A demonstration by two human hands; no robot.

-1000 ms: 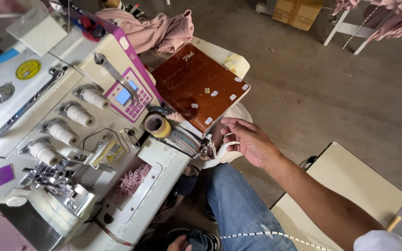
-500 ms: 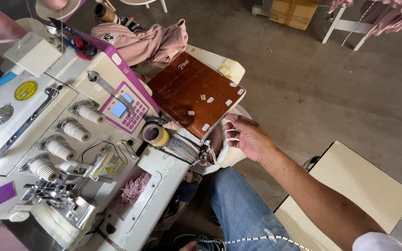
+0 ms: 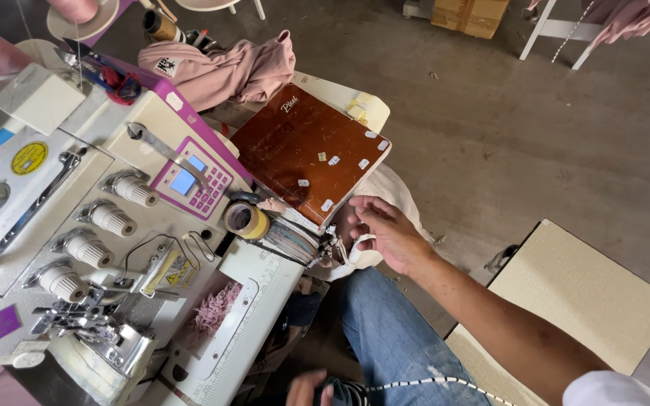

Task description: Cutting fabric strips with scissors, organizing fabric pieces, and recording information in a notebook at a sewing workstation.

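A: Head view, looking straight down. Where is the right hand (image 3: 385, 229)?

B: Just off the right edge of the sewing machine's surface (image 3: 253, 301), above the knee in blue jeans (image 3: 393, 338). The fingers are curled together and pinch a thin white strip (image 3: 353, 246) that loops under the fingertips.

A: And what lies next to it?

B: A brown board (image 3: 310, 154) dotted with small white stickers sits up and to the left of the hand, its lower right edge just beside the fingertips. Under that edge is a stack of bundled labels (image 3: 295, 237), and the white strip runs from the hand toward a small cluster of tags (image 3: 331, 244) at the stack's corner. So the strip is between the hand and the stack, touching the fingers.

A: Anything else near?

B: A roll of tape (image 3: 247, 220) stands on the surface left of the stack, close to the machine's pink control panel (image 3: 193, 184). A pale cloth bag (image 3: 393, 188) hangs behind the hand, below the board. Pink fabric scraps (image 3: 212, 312) lie in the opening of the surface, well apart from the hand.

A: The left hand (image 3: 308, 389)?

B: Only part of it shows at the bottom edge, by the lap, against something dark with a black-and-white cord (image 3: 415, 385) running off to the right. I cannot tell whether it grips or lies loose.

A: Further off?

B: A pink garment (image 3: 227, 71) is heaped at the top behind the board, and a cream tabletop (image 3: 588, 301) stands to the right of the forearm.
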